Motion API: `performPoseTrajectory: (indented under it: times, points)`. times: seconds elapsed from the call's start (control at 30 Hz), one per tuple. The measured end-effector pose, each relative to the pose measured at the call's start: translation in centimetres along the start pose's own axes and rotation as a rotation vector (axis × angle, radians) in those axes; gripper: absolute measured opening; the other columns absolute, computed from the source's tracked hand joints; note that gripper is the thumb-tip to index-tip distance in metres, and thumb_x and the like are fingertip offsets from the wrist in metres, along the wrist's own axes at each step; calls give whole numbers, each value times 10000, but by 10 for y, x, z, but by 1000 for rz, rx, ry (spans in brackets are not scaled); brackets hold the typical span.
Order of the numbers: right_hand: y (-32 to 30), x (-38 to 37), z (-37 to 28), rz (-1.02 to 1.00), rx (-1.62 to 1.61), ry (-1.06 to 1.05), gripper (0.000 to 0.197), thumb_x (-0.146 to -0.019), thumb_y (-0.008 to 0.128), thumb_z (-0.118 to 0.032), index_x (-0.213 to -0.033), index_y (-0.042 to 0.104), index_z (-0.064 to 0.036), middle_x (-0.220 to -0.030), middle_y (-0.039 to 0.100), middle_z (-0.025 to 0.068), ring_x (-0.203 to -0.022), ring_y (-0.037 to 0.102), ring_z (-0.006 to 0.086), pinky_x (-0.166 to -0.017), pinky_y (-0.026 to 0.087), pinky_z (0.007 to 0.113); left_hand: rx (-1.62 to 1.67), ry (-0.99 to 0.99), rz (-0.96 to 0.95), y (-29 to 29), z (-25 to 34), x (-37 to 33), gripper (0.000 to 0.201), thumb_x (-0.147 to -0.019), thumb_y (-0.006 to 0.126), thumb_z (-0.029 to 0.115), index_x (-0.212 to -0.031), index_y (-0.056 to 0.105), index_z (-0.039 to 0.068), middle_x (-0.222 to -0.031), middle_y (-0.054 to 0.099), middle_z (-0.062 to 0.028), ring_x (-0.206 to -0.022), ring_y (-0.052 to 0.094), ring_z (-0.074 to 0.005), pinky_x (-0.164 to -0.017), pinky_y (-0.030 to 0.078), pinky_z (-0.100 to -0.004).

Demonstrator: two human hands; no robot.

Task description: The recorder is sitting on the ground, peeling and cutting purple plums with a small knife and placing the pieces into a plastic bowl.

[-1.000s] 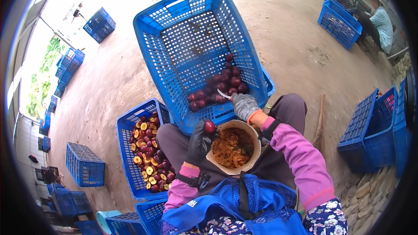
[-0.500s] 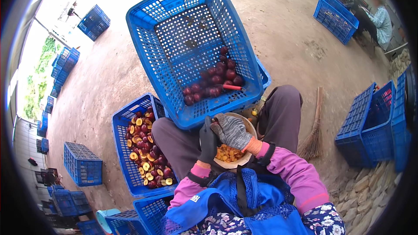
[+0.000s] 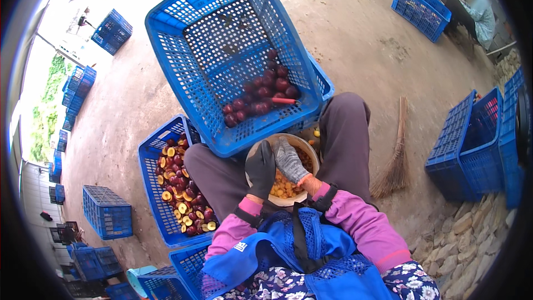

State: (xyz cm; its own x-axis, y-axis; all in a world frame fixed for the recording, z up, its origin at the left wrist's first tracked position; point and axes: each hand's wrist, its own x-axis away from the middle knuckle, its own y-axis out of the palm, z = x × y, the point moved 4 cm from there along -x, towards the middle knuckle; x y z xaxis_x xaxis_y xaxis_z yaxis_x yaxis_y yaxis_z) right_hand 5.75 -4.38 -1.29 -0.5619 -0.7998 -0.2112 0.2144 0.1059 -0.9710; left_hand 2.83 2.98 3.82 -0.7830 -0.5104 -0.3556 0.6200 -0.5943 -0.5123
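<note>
My left hand (image 3: 260,170), in a black glove, is over the left side of a cream bucket (image 3: 283,202) between my knees. Beside it, my right hand (image 3: 288,160) wears a grey knit glove with an orange cuff. Both hands are closed and point toward the bucket's far rim, fingertips close together. What lies in their fingers, if anything, is hidden. Small orange-yellow pieces (image 3: 285,189) lie in the bucket. Past the hands, a tilted blue crate (image 3: 233,147) contains dark red plums (image 3: 267,84) and a red-handled tool (image 3: 283,100).
Left of my knees, another blue crate (image 3: 152,200) is filled with halved plums (image 3: 180,189) showing yellow flesh. A straw broom (image 3: 395,169) lies to the right. More blue crates (image 3: 466,144) stand near the stones (image 3: 463,236). A person (image 3: 478,14) sits at the far right.
The whole view has shifted, so the crates and bucket appear farther up and left. The dark red fruit glimpsed between my fingers earlier no longer shows. My hands sit farther over the bucket.
</note>
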Motion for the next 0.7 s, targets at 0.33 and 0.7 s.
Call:
performPoseTrajectory:
  times: [0.33,0.7]
  points:
    - [60,10,8,-240,-938,169,335,-813,466,-221,-1110,500,-70,-1075,518,88,-1037,446,218,-910,343,329,-310,282,-332,26,18,4,272,-881,458,266,-709,575,91,-587,554,-135,-521,547,-302,-474,406,-385]
    - [19,3,49,-27,-2055,524,279,-877,478,-338,-962,547,-82,-733,563,-7,-602,524,123,-569,432,256,325,146,-223,-16,-12,-25,298,-786,560,96,-1050,470,-11,-797,558,-69,-694,537,-223,-692,439,-337]
